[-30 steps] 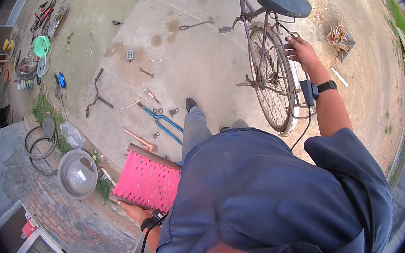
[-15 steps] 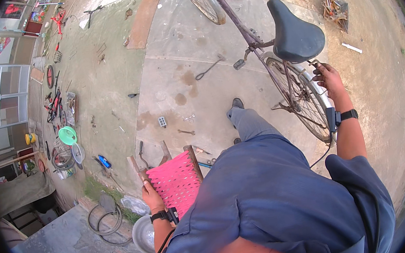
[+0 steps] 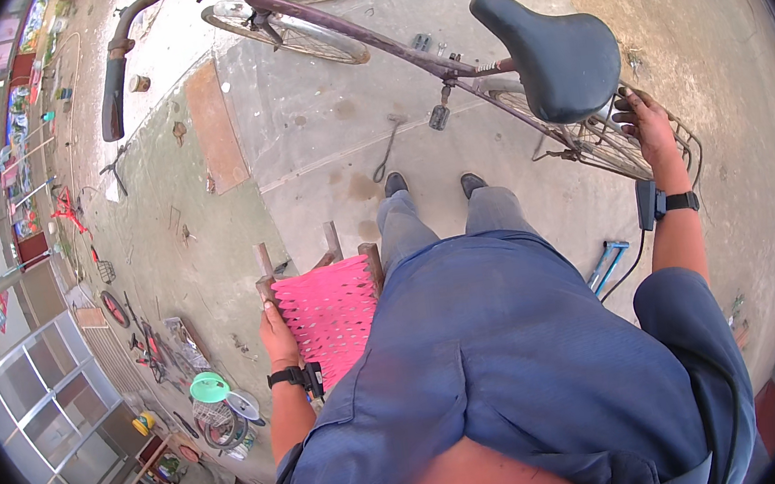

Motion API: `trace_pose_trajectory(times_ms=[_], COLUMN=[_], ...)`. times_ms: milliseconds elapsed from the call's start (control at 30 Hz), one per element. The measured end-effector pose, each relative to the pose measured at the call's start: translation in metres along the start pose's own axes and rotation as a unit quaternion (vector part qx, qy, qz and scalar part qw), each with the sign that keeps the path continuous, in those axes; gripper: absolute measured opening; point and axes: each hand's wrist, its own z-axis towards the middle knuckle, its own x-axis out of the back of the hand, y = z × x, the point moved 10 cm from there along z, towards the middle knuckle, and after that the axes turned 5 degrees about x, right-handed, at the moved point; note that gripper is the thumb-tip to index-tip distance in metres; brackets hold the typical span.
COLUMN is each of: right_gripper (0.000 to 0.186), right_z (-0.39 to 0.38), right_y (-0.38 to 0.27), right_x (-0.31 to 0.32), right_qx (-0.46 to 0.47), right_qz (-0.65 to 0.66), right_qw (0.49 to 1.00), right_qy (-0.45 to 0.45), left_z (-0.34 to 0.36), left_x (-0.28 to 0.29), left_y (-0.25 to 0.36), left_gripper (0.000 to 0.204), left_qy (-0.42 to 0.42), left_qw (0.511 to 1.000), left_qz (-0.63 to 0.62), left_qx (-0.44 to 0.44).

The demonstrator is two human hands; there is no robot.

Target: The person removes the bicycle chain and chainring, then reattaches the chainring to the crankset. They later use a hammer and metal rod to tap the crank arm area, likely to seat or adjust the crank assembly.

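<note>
At the far left, a green bowl (image 3: 208,388) lies among tools and clutter by the building wall. Next, the left hand (image 3: 276,331) closes around the edge of a small wooden stool with a pink woven seat (image 3: 331,310), which stands just beside the person's left leg. A crank-shaped tool (image 3: 388,148) lies on the concrete ahead of the shoes. Further right stands a bicycle with a black saddle (image 3: 552,51). The right hand (image 3: 646,123) grips the bicycle's rear rack (image 3: 687,146) behind that saddle, fingers curled over the wire.
</note>
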Motion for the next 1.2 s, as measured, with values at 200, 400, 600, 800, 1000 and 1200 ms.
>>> trace_pose_trajectory(times_ms=[200,400,600,800,1000,1200], right_gripper=[0.045,0.039,0.040,0.046,0.042,0.042], right_z=[-0.098,-0.169,-0.186,-0.206,-0.170,-0.099], right_y=[0.085,0.166,0.223,0.283,0.319,0.352], right_x=[0.003,-0.036,-0.051,-0.066,-0.128,-0.241], right_qx=[-0.048,-0.136,-0.188,-0.253,-0.245,-0.251], right_qz=[0.078,0.103,0.040,0.037,0.047,0.054], right_qw=[0.986,0.974,0.974,0.958,0.958,0.965], right_qy=[0.141,0.149,0.120,0.126,0.142,0.051], left_z=[0.145,0.181,0.173,0.187,0.243,0.288], left_x=[-0.007,-0.028,-0.063,-0.098,-0.143,-0.190], left_y=[0.063,0.099,0.083,0.035,-0.016,-0.088], left_gripper=[0.065,0.062,0.058,0.055,0.057,0.055], left_qy=[-0.059,-0.114,-0.181,-0.271,-0.352,-0.408], left_qw=[0.969,0.895,0.831,0.775,0.721,0.694], left_qz=[0.214,0.395,0.483,0.532,0.571,0.566], left_qx=[-0.109,-0.172,-0.207,-0.207,-0.171,-0.178])
